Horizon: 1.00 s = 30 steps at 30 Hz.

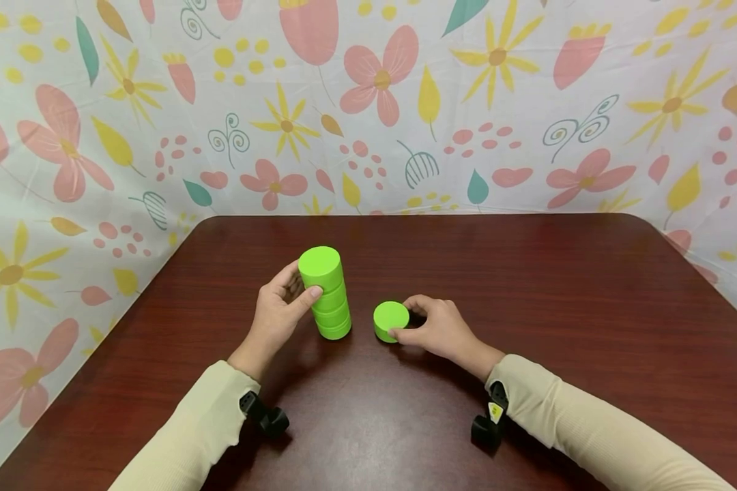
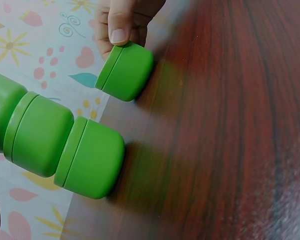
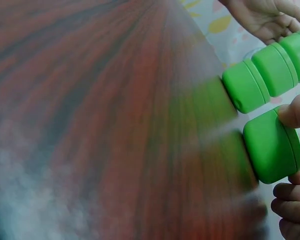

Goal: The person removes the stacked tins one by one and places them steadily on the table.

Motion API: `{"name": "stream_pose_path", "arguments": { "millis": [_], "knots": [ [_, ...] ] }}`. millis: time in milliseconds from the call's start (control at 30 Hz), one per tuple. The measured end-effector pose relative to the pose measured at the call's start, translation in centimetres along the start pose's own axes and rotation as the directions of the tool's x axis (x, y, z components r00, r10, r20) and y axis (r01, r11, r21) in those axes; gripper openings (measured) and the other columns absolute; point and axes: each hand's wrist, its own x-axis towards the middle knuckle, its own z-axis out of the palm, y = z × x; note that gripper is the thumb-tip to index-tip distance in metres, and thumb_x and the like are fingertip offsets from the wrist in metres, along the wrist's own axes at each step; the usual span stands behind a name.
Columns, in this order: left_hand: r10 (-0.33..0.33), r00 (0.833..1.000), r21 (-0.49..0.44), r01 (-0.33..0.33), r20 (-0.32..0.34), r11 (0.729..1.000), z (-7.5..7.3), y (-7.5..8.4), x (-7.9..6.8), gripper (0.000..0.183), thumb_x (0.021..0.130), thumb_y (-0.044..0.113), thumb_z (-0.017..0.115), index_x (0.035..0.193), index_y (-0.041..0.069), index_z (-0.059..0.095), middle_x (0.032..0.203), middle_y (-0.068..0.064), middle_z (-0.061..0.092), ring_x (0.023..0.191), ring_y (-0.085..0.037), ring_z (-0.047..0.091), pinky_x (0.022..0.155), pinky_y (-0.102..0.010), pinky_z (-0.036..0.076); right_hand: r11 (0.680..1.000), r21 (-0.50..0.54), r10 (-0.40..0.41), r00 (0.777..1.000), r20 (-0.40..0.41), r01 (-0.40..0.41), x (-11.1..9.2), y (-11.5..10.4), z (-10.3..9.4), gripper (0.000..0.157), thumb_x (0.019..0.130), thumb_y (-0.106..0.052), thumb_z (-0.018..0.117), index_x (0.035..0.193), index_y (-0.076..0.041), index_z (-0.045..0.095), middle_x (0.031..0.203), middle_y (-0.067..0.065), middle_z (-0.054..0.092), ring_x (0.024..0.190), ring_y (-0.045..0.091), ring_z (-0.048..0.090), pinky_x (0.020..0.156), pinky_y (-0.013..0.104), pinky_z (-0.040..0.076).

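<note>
Several small green lidded jars [image 1: 331, 303] stand upright on the table, one on top of another in a column. My left hand [image 1: 273, 317] grips the upper part of this stack, thumb on the near side and fingers largely hidden behind. To the right of the stack, a single green jar [image 1: 390, 320] sits on the tabletop. My right hand [image 1: 439, 327] pinches it from the right between thumb and fingers. Seen from the right wrist, the lone jar [image 3: 272, 147] has a rounded base and a flat lid, with a gap between it and the stack [image 3: 245, 86].
The dark reddish wooden table [image 1: 546, 273] has a glossy surface with reflections. Behind it hangs a white cloth [image 1: 319, 143] printed with flowers and leaves. A black wrist camera [image 1: 267, 416] is strapped to each sleeve.
</note>
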Motion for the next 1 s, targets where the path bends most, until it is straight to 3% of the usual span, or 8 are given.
{"name": "stream_pose_path", "arguments": {
  "millis": [400, 700, 1000],
  "knots": [
    [0.002, 1.000, 0.003, -0.002, 0.010, 1.000, 0.1, 0.0, 0.0, 0.045, 0.084, -0.003, 0.063, 0.127, -0.004, 0.051, 0.115, -0.010, 0.061, 0.107, -0.007, 0.058, 0.093, -0.022, 0.045, 0.999, 0.037, 0.039, 0.999, -0.002, -0.038, 0.1, -0.9, -0.6, 0.051, 0.070, -0.039, 0.078, 0.108, -0.008, 0.064, 0.105, 0.005, 0.067, 0.097, 0.020, 0.062, 0.081, 0.038, 0.050],
    [0.007, 1.000, -0.029, -0.006, 0.015, 1.000, 0.2, -0.2, 0.2, 0.051, 0.081, -0.008, 0.063, 0.130, -0.007, 0.047, 0.123, -0.024, 0.056, 0.111, -0.006, 0.055, 0.097, -0.022, 0.042, 0.991, 0.133, -0.009, 1.000, 0.025, 0.005, 1.5, -3.5, -1.9, 0.052, 0.074, -0.036, 0.076, 0.114, -0.007, 0.061, 0.116, 0.011, 0.063, 0.113, 0.027, 0.057, 0.093, 0.046, 0.045],
    [-0.035, 0.999, 0.010, 0.035, 0.019, 0.999, -0.1, -0.6, -0.1, 0.053, 0.081, -0.006, 0.065, 0.131, -0.004, 0.047, 0.126, -0.020, 0.055, 0.117, -0.008, 0.052, 0.101, -0.024, 0.039, 0.988, 0.139, -0.069, 0.996, 0.054, 0.061, 3.3, -6.4, -2.6, 0.053, 0.074, -0.035, 0.077, 0.116, -0.008, 0.060, 0.116, 0.007, 0.063, 0.114, 0.024, 0.057, 0.095, 0.041, 0.045]
  ]
}}
